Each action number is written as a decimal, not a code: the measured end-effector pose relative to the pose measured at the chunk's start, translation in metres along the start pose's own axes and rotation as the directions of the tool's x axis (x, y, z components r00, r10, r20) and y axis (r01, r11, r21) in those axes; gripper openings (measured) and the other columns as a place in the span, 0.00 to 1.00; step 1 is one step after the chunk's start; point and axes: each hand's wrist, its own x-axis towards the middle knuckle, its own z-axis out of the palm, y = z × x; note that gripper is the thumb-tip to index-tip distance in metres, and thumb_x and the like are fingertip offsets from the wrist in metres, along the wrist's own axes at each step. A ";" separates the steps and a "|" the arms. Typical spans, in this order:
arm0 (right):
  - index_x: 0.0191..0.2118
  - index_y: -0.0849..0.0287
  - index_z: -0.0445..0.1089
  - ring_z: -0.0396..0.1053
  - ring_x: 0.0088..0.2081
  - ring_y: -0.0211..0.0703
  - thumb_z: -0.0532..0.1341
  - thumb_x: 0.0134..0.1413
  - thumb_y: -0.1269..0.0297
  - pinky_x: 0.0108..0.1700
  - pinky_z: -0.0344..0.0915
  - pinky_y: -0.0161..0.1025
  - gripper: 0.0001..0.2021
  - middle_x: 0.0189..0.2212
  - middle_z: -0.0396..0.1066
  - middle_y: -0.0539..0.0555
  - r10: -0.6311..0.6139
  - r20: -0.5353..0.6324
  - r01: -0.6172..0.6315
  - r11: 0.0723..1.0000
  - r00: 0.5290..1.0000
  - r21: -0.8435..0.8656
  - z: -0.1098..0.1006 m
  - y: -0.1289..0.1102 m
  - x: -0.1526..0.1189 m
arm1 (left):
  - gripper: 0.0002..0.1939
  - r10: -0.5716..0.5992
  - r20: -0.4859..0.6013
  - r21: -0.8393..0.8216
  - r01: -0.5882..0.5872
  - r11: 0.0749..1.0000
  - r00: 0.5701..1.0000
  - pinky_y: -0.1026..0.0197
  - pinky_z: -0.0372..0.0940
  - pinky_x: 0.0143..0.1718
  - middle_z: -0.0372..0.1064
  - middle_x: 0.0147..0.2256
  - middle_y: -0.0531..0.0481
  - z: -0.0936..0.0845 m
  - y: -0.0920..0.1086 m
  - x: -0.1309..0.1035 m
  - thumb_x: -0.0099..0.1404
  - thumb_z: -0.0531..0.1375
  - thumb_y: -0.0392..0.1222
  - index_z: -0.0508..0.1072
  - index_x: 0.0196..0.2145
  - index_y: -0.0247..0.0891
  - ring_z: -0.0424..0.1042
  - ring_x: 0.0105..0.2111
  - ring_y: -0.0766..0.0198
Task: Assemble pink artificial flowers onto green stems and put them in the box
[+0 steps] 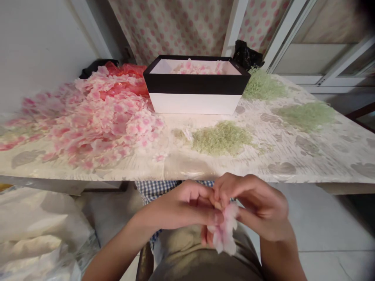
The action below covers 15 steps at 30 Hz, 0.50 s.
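Just below the table's front edge, over my lap, my left hand (pixel 187 207) and my right hand (pixel 252 201) meet at the fingertips. Pinched between them are pale pink flower petals (pixel 225 232), fanned out and pointing down. The left thumb and fingers grip the petals from the left side. My right fingers are bent and closed at the top of the petals, close to the left fingertips. Whatever lies right between the fingertips is too small and blurred to make out.
A large heap of pink artificial petals (pixel 102 121) covers the table's left side. Behind stands a black-and-white box (pixel 195 103) with pink petals inside. Light green fine strands lie in a front pile (pixel 222 138) and two piles further right. A black plastic bag (pixel 247 54) sits at the back.
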 end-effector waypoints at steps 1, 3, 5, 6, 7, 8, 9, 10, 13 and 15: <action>0.50 0.52 0.69 0.71 0.36 0.43 0.59 0.57 0.76 0.36 0.72 0.43 0.17 0.32 0.71 0.52 0.032 -0.038 -0.034 0.998 0.999 -0.051 -0.003 -0.002 -0.002 | 0.09 0.041 -0.060 0.058 -0.038 0.998 0.997 0.69 0.68 0.26 0.75 0.25 0.52 0.002 0.001 -0.002 0.58 0.68 0.43 0.75 0.31 0.35 0.72 0.22 0.70; 0.50 0.51 0.71 0.71 0.36 0.43 0.60 0.57 0.76 0.36 0.71 0.42 0.17 0.32 0.70 0.52 0.034 -0.087 -0.047 0.988 0.996 -0.149 -0.009 -0.006 -0.005 | 0.05 0.155 -0.191 0.210 -0.114 0.971 0.969 0.69 0.68 0.31 0.75 0.27 0.53 0.005 0.005 -0.005 0.61 0.67 0.39 0.74 0.32 0.36 0.73 0.25 0.71; 0.44 0.52 0.74 0.70 0.34 0.44 0.61 0.56 0.77 0.35 0.70 0.43 0.14 0.30 0.69 0.52 -0.020 -0.088 0.005 0.987 0.996 -0.162 -0.013 -0.013 -0.008 | 0.03 0.270 -0.283 0.339 -0.168 0.926 0.920 0.70 0.67 0.34 0.76 0.28 0.53 0.008 0.007 -0.007 0.61 0.66 0.37 0.74 0.33 0.37 0.74 0.29 0.71; 0.40 0.54 0.75 0.70 0.33 0.43 0.60 0.55 0.77 0.35 0.69 0.43 0.12 0.30 0.69 0.52 -0.042 -0.074 0.031 0.989 0.996 -0.142 -0.014 -0.017 -0.009 | 0.03 0.321 -0.314 0.386 -0.189 0.903 0.894 0.70 0.67 0.35 0.77 0.29 0.53 0.009 0.007 -0.008 0.61 0.65 0.37 0.74 0.34 0.38 0.75 0.30 0.70; 0.39 0.55 0.75 0.69 0.32 0.43 0.60 0.55 0.78 0.34 0.69 0.43 0.12 0.29 0.68 0.52 -0.054 -0.058 0.046 0.992 0.997 -0.121 -0.013 -0.020 -0.010 | 0.03 0.366 -0.337 0.427 -0.206 0.881 0.868 0.69 0.67 0.35 0.77 0.29 0.53 0.011 0.008 -0.009 0.62 0.65 0.38 0.74 0.34 0.39 0.75 0.31 0.69; 0.38 0.55 0.75 0.69 0.31 0.42 0.59 0.55 0.78 0.34 0.68 0.43 0.12 0.29 0.68 0.52 -0.051 -0.051 0.044 0.992 0.997 -0.120 -0.011 -0.024 -0.011 | 0.02 0.403 -0.351 0.464 -0.217 0.859 0.845 0.69 0.67 0.34 0.77 0.30 0.53 0.012 0.007 -0.010 0.63 0.64 0.38 0.74 0.34 0.39 0.75 0.31 0.68; 0.38 0.54 0.75 0.68 0.31 0.42 0.59 0.55 0.79 0.33 0.68 0.42 0.13 0.30 0.67 0.52 -0.033 -0.047 0.025 0.987 0.998 -0.158 -0.009 -0.027 -0.012 | 0.02 0.435 -0.358 0.502 -0.222 0.836 0.827 0.68 0.67 0.35 0.77 0.30 0.53 0.012 0.007 -0.011 0.64 0.63 0.39 0.74 0.34 0.40 0.76 0.32 0.68; 0.38 0.54 0.74 0.69 0.33 0.42 0.58 0.54 0.79 0.34 0.68 0.41 0.13 0.31 0.67 0.52 -0.010 -0.042 -0.001 0.972 0.999 -0.237 -0.005 -0.029 -0.012 | 0.02 0.463 -0.356 0.547 -0.221 0.807 0.812 0.67 0.67 0.35 0.78 0.31 0.53 0.013 0.006 -0.012 0.65 0.62 0.40 0.75 0.34 0.40 0.76 0.33 0.67; 0.38 0.53 0.72 0.70 0.42 0.43 0.58 0.54 0.81 0.40 0.69 0.40 0.14 0.42 0.66 0.55 0.017 -0.044 -0.037 0.853 0.999 -0.521 0.004 -0.029 -0.011 | 0.05 0.523 -0.322 0.678 -0.194 0.709 0.789 0.67 0.66 0.34 0.78 0.32 0.54 0.014 0.004 -0.015 0.67 0.60 0.41 0.75 0.34 0.42 0.76 0.33 0.67; 0.38 0.54 0.71 0.69 0.47 0.43 0.58 0.54 0.82 0.43 0.69 0.39 0.14 0.47 0.65 0.56 0.008 -0.030 -0.024 0.804 1.000 -0.595 0.007 -0.025 -0.009 | 0.05 0.548 -0.296 0.728 -0.187 0.660 0.783 0.68 0.64 0.31 0.76 0.30 0.55 0.015 0.004 -0.016 0.67 0.60 0.41 0.75 0.34 0.42 0.74 0.32 0.68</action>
